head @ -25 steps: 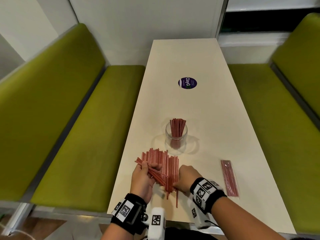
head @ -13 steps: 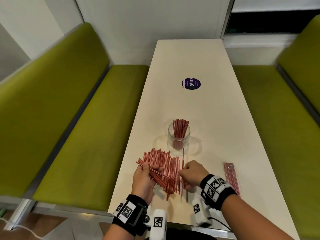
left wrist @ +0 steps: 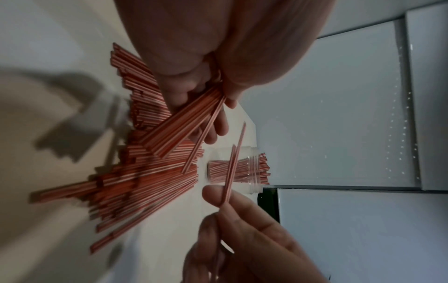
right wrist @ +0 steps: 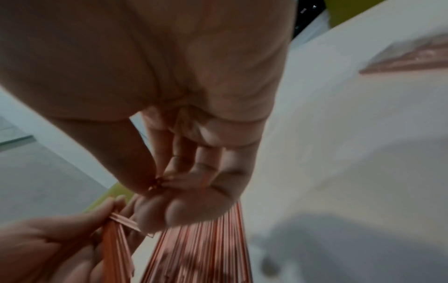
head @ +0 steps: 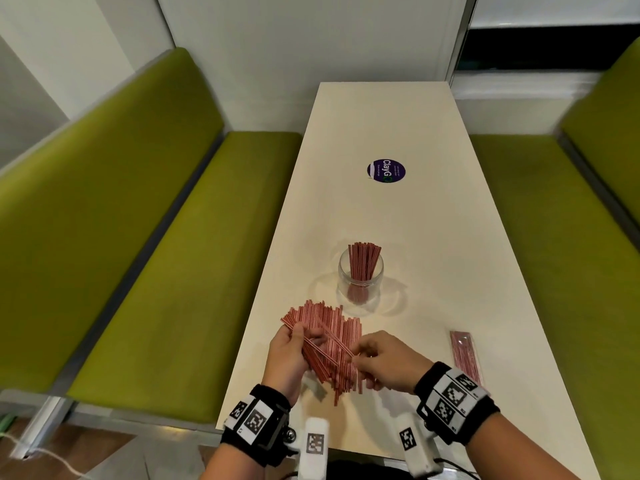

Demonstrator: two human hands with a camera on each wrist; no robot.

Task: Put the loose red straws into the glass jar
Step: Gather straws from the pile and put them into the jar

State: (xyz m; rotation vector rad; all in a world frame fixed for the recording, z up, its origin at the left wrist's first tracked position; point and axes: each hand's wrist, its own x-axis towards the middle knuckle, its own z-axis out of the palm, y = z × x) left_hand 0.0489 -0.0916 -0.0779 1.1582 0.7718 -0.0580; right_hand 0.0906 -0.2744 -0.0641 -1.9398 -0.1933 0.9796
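A pile of loose red straws (head: 341, 332) lies on the cream table (head: 415, 237) just in front of a clear glass jar (head: 360, 277), which holds a standing bunch of straws. My left hand (head: 292, 355) grips a slanted bundle of straws (left wrist: 179, 124) over the left side of the pile. My right hand (head: 379, 360) pinches one or two straws (left wrist: 234, 162) by their near end, their far ends pointing toward the left hand. The right wrist view shows that pinch (right wrist: 157, 183) close above the pile (right wrist: 201, 252).
A sealed packet of red straws (head: 465, 355) lies on the table to the right of my right hand. A round purple sticker (head: 386, 170) marks the table's far half. Green benches (head: 156, 254) run along both sides. The near table edge lies just behind my wrists.
My right hand has lifted off the pile with a thin straw pinched and swung it leftward toward the left hand's bundle. The left hand keeps its bundle in about the same place.
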